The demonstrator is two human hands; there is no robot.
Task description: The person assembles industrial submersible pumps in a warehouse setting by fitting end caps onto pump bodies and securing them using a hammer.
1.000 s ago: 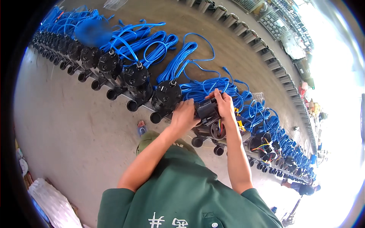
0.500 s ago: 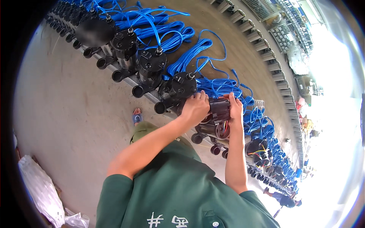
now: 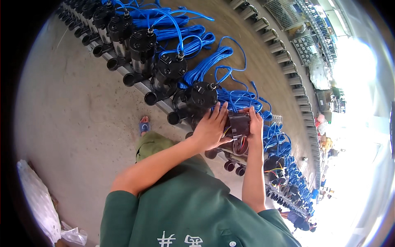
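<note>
A row of submersible pumps with metal bodies and black tops stands before me; the nearest assembled pump (image 3: pixel 203 95) is just left of my hands. My right hand (image 3: pixel 256 123) grips the right side of a black plastic pump cover (image 3: pixel 239 124), tilted over an open pump body (image 3: pixel 240 146) with coloured wires showing. My left hand (image 3: pixel 210 128) lies against the cover's left side, its fingers stretched out and spread, thumb toward the cover's lower edge. Part of the cover and of the pump beneath is hidden by my hands.
Coiled blue cables (image 3: pixel 207 61) lie behind the pumps. Black outlet elbows (image 3: pixel 151 98) jut toward me along the metal rail. A row of metal cylinders (image 3: pixel 284 57) stands beyond. Another person (image 3: pixel 299 221) bends at the lower right; white plastic sacking (image 3: pixel 39 201) lies lower left.
My left hand's fingers have uncurled and spread along the cover, the hand shifting slightly down. My right hand keeps its hold on the cover. The view has shifted a little.
</note>
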